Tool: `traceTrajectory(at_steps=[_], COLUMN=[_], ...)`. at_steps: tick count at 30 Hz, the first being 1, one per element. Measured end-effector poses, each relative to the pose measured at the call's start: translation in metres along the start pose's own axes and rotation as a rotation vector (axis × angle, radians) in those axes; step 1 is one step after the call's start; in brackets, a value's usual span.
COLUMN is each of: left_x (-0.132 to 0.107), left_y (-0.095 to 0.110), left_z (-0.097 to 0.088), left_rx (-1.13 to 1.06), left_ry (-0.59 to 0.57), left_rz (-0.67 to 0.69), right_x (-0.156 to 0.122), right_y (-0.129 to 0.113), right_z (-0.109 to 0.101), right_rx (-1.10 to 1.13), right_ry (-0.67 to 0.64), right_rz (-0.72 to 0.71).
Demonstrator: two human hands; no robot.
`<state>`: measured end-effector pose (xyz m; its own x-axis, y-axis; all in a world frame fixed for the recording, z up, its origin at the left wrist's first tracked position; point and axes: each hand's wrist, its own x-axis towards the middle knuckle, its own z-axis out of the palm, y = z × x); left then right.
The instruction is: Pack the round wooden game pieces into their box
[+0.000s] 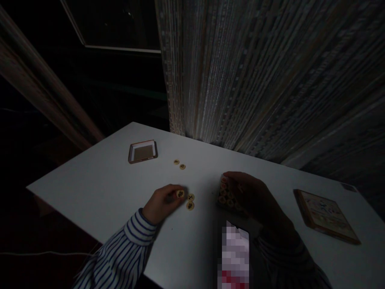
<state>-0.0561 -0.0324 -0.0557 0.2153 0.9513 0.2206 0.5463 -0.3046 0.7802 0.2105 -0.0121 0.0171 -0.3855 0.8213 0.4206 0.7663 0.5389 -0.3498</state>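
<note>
My left hand (pixel 161 204) pinches a round xiangqi piece (pixel 180 194) between thumb and fingers, just above the white table. Right beside it, two more xiangqi pieces (pixel 190 201) lie flat, one close behind the other. Farther back, another pair of xiangqi pieces (pixel 179 164) rests on the table. My right hand (pixel 254 196) reaches over a small box (pixel 221 204) packed with rows of round pieces, some marked red. The hand covers the box's right part, and its fingertips are in dark shadow, so their grip does not show.
On the back left of the white table (pixel 120 188) stands a shallow open tray or lid (pixel 142 152). A flat picture-topped box (pixel 326 216) lies at the right. A phone with a lit, blurred screen (pixel 236 257) is near the front. String curtains (pixel 216 72) hang behind the table.
</note>
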Motion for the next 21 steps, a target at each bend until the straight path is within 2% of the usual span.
traceTrajectory(at_steps=[5, 10, 14, 21], left_x=[0.006, 0.009, 0.012, 0.018], left_y=[0.010, 0.014, 0.018, 0.024], left_z=[0.003, 0.003, 0.005, 0.011], left_rx=[-0.290, -0.572, -0.691, -0.740], left_ry=[0.034, -0.066, -0.018, -0.007], left_rz=[-0.165, -0.353, -0.374, -0.403], right_x=[-0.001, -0.001, 0.000, 0.000], right_y=[0.000, 0.000, -0.001, -0.001], right_z=[0.000, 0.000, 0.001, 0.002], right_rx=[0.002, 0.005, 0.001, 0.002], right_ry=[0.007, 0.010, -0.005, 0.015], right_rz=[-0.015, -0.019, -0.018, -0.047])
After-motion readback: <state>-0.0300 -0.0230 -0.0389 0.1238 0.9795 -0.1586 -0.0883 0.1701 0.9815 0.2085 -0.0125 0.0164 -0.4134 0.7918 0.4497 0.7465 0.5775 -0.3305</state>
